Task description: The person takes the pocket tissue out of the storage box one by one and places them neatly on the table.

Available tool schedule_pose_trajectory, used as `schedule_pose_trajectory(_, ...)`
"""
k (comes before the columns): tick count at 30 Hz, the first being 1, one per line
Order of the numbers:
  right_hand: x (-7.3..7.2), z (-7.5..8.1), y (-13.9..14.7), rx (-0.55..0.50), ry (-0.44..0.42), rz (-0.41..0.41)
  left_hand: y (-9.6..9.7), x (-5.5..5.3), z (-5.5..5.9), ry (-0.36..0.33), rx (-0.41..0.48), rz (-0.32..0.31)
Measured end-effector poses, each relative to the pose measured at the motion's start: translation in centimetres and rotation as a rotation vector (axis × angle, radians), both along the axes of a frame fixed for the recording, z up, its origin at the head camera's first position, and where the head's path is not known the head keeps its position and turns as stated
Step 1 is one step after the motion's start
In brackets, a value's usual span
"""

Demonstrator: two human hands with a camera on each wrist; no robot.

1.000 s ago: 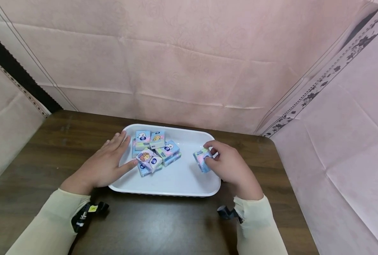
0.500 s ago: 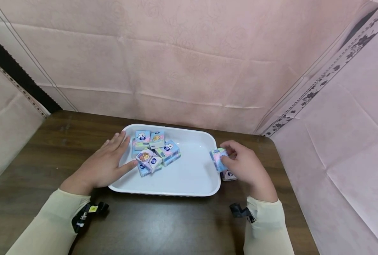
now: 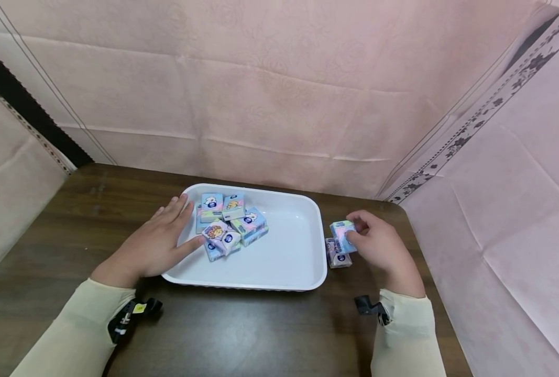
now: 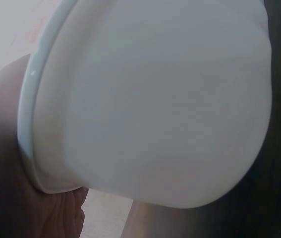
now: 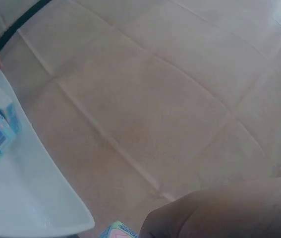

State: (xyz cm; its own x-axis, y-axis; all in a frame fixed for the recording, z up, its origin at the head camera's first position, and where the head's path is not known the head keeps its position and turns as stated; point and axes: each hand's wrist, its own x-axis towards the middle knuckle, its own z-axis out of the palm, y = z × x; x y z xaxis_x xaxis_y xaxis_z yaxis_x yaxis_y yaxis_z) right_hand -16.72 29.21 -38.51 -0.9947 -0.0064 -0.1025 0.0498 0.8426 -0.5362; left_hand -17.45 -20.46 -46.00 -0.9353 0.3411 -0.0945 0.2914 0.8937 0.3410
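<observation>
a small blue-and-pink packet (image 3: 341, 236) hung beyond the right end of a white tray (image 3: 288, 262), pinched between the curled fingers and thumb of a person's right hand (image 3: 382, 245). beneath it, partly covered from the head camera's angle, lay a second packet (image 3: 338, 261) on the worktop (image 3: 241, 330); whether the two touched could not be told. steady carrying appeared to call for a light pinch near one edge, as seen here, with the packet's face kept level and its underside clear of the lower packet. squeezing hard would probably have dented the wrapper, while lowering it tilted might have nudged its neighbour askew.

inside the tray, a loose pile of packets (image 3: 223, 230) sat toward the left end, some stacked, one purple-toned packet resting on top. a person's left hand (image 3: 159, 240) lay along the left rim, fingers extended and gripping nothing, its thumb close to the pile; that flat pressure seemed well suited to steadying the tray.

the wrappers carried cartoon figures and round dark-blue badges, but the brand lettering was too small to read. one pack in the right wrist view showed what looked like a barcode. a yellow sticker (image 3: 139, 308) at the left wrist bore an unreadable mark.
</observation>
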Motion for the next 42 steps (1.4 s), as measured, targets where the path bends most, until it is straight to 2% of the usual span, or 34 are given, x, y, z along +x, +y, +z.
schedule_pose_trajectory(6,-0.5,-0.9,1.4,-0.006,-0.014,-0.03,-0.1,0.0,-0.2,0.012,0.008,-0.004)
schedule_pose_trajectory(18,-1.2,-2.9,3.6,-0.059,-0.128,-0.123,-0.4,0.2,-0.1,0.027,0.017,-0.031)
schedule_pose_trajectory(22,-1.3,-3.7,4.2,-0.046,-0.15,-0.126,-0.5,0.2,-0.1,0.017,0.022,-0.033)
schedule_pose_trajectory(32,-1.6,-5.3,4.8,-0.089,-0.188,-0.154,-0.5,0.3,0.2,0.011,0.031,-0.028)
schedule_pose_trajectory(42,-1.8,-6.3,4.9,-0.114,-0.214,-0.156,-0.5,0.2,0.1,-0.001,0.039,-0.025)
